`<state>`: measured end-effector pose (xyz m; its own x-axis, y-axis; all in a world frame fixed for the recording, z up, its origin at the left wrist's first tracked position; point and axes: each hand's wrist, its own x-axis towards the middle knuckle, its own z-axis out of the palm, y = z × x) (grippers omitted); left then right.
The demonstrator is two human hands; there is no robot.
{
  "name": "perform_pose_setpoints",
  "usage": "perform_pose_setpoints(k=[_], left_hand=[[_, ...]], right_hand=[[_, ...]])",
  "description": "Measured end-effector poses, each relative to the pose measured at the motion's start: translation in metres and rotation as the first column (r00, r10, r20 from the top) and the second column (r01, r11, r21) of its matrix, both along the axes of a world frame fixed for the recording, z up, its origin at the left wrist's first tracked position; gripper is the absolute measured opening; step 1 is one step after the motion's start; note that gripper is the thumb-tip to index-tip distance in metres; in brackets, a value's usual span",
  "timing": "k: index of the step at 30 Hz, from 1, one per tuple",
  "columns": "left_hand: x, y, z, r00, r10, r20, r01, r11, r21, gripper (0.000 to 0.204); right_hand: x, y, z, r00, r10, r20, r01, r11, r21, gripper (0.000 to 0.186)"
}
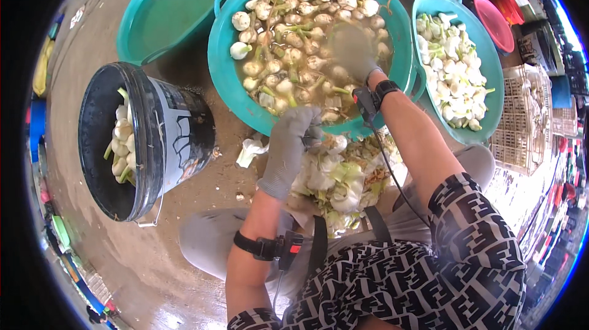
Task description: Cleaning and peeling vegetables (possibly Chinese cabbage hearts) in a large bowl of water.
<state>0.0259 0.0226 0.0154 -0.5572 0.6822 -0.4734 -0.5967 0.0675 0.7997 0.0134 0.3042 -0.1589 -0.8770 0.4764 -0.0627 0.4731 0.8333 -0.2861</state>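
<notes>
Four teal basins (224,66) show: one empty, one full of bulbs (288,29) in murky water, one holding peeled white bulbs, one cut off at the top edge. A black bucket (150,140) holds several bulbs. The gloved left hand (288,146) is closed on something at the trimmings pile (340,176); its axis is hidden. The right hand (353,51), blurred, reaches into the water; grip unclear.

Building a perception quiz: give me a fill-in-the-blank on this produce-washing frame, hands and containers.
1. The right hand reaches into the big teal ____ of soaking bulbs.
2. The left hand wears a ____ glove.
3. The bucket at the left is ____ in colour.
4. The trimmings pile lies on the person's ____.

Missing words: basin; grey; black; lap
</notes>
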Motion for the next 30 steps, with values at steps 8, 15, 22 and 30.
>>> perform_pose_setpoints(k=[8,15,22,30], left_hand=[[-0.001,-0.021,-0.018,0.971,0.014,-0.238,-0.074,0.967,-0.246,0.038],[0.013,0.009,-0.036,0.578,-0.179,-0.796,0.027,0.979,-0.201,0.069],[0.020,0.000,-0.031,0.443,-0.239,-0.864,0.052,0.969,-0.242,0.064],[0.014,-0.006,-0.030,0.991,-0.130,-0.041,0.135,0.976,0.171,0.041]], right_hand=[[0.043,-0.079,0.058,0.948,-0.299,-0.108,0.067,0.521,-0.851,0.012],[0.097,-0.140,0.147,0.889,-0.446,-0.103,-0.024,0.178,-0.984,0.026],[0.116,-0.142,0.151,0.926,-0.378,0.009,0.082,0.178,-0.981,0.024],[0.126,-0.142,0.150,0.892,-0.413,-0.186,-0.100,0.221,-0.970,0.010]])
